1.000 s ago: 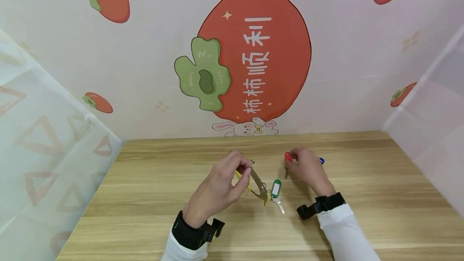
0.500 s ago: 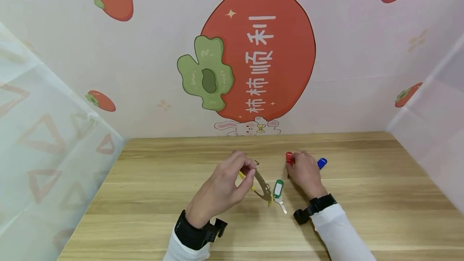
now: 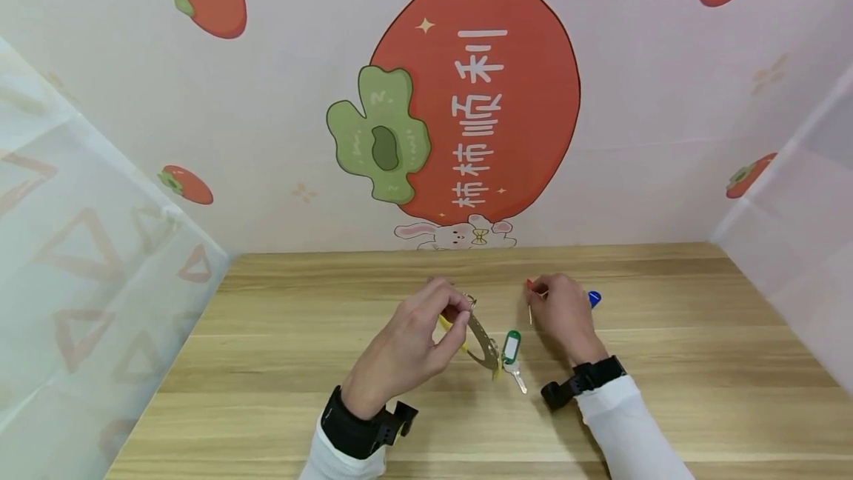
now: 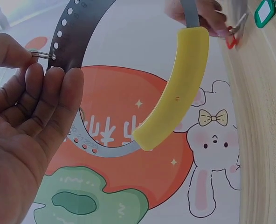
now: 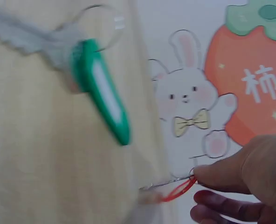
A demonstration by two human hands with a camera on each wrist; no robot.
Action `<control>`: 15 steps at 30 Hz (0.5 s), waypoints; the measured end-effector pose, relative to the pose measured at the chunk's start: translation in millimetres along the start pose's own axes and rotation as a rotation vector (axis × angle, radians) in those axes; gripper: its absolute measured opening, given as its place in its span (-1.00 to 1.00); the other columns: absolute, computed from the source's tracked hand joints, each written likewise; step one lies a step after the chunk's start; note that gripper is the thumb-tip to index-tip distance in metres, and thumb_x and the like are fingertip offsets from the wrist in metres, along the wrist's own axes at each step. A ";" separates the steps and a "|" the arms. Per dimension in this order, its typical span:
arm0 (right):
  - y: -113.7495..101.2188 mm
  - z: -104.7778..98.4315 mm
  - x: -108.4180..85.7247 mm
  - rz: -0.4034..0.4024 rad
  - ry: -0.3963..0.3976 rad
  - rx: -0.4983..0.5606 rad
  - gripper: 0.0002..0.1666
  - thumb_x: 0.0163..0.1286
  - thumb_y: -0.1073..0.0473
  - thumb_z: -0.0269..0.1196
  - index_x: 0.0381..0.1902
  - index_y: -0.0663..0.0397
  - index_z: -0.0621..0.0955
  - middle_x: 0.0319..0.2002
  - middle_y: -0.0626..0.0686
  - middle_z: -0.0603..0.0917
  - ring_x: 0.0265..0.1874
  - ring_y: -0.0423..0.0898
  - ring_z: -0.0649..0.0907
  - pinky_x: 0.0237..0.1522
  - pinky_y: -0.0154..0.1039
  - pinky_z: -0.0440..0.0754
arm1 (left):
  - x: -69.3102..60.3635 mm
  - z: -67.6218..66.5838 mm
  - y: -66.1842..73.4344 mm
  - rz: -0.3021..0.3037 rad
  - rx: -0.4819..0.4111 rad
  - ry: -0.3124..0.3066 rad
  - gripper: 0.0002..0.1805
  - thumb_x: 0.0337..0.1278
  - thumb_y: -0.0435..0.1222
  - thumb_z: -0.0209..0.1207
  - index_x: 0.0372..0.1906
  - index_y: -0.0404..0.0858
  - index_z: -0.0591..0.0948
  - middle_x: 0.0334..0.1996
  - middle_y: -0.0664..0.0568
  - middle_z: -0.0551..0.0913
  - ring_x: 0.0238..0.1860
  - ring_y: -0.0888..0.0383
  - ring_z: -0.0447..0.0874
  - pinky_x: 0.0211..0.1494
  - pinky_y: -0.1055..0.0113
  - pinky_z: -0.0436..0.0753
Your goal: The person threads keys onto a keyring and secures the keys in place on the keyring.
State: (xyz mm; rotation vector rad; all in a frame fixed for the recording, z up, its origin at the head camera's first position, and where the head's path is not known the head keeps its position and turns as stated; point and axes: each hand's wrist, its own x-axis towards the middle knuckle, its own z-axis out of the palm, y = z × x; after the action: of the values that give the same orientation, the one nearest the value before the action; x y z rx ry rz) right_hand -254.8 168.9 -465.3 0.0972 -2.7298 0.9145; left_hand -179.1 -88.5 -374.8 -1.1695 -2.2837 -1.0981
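Where the wooden table (image 3: 253,384) ends beyond the keys (image 3: 516,375), printed walls (image 3: 633,139) rise.

A red persimmon (image 3: 533,117) is printed above a white rabbit (image 3: 458,238).

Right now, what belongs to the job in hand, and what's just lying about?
In use:
metal hoop with yellow grip, held by the left hand
red tag, pinched by the right hand

Lying about, though possibly for the same job:
green-tagged key
blue tag

The tabletop (image 3: 266,361) had room on its left; a green tag (image 3: 512,347) lay between the left hand (image 3: 418,332) and right hand (image 3: 565,317).
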 end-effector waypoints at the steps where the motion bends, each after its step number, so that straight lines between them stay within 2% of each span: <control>1: -1.2 -2.6 0.2 -0.005 0.007 0.011 -0.88 0.35 0.27 0.35 -0.28 0.24 0.76 -0.33 0.15 0.75 -0.46 -0.02 0.64 -0.47 -0.18 0.54 | 0.1 0.0 0.0 -0.001 0.003 0.000 -0.89 0.28 -0.50 0.20 -0.18 -0.31 0.55 -0.23 0.04 0.56 -0.23 0.24 0.59 -0.11 0.46 0.66; 6: -9.1 -12.7 0.4 -0.057 0.036 0.044 -0.90 0.36 0.26 0.34 -0.29 0.20 0.75 -0.39 0.09 0.71 -0.41 0.00 0.63 -0.37 -0.13 0.54 | 0.1 0.3 -0.7 -0.006 0.006 -0.002 -0.92 0.30 -0.48 0.20 -0.17 -0.32 0.56 -0.22 0.02 0.57 -0.24 0.24 0.60 -0.12 0.45 0.67; 10: -15.6 -16.9 0.4 -0.107 0.066 0.091 -0.92 0.36 0.29 0.34 -0.28 0.22 0.75 -0.33 0.13 0.72 -0.30 0.08 0.66 -0.24 -0.01 0.62 | -0.3 0.5 -1.0 -0.014 0.000 -0.002 -0.92 0.30 -0.47 0.20 -0.17 -0.32 0.57 -0.23 0.02 0.57 -0.23 0.23 0.61 -0.12 0.38 0.70; 15: -24.2 -23.9 -0.3 -0.181 0.079 0.261 -0.90 0.43 0.29 0.31 -0.21 0.25 0.71 -0.17 0.17 0.72 -0.13 0.12 0.68 -0.06 0.08 0.67 | -0.1 0.7 -0.6 -0.026 0.007 -0.007 -0.89 0.26 -0.49 0.23 -0.16 -0.32 0.57 -0.23 0.04 0.57 -0.24 0.24 0.61 -0.11 0.47 0.66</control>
State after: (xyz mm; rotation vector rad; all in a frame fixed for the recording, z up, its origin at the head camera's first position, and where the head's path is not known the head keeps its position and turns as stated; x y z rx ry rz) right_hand -245.6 163.9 -432.9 0.3431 -2.4690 1.1871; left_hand -179.5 -88.2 -375.6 -1.1461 -2.3118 -1.0961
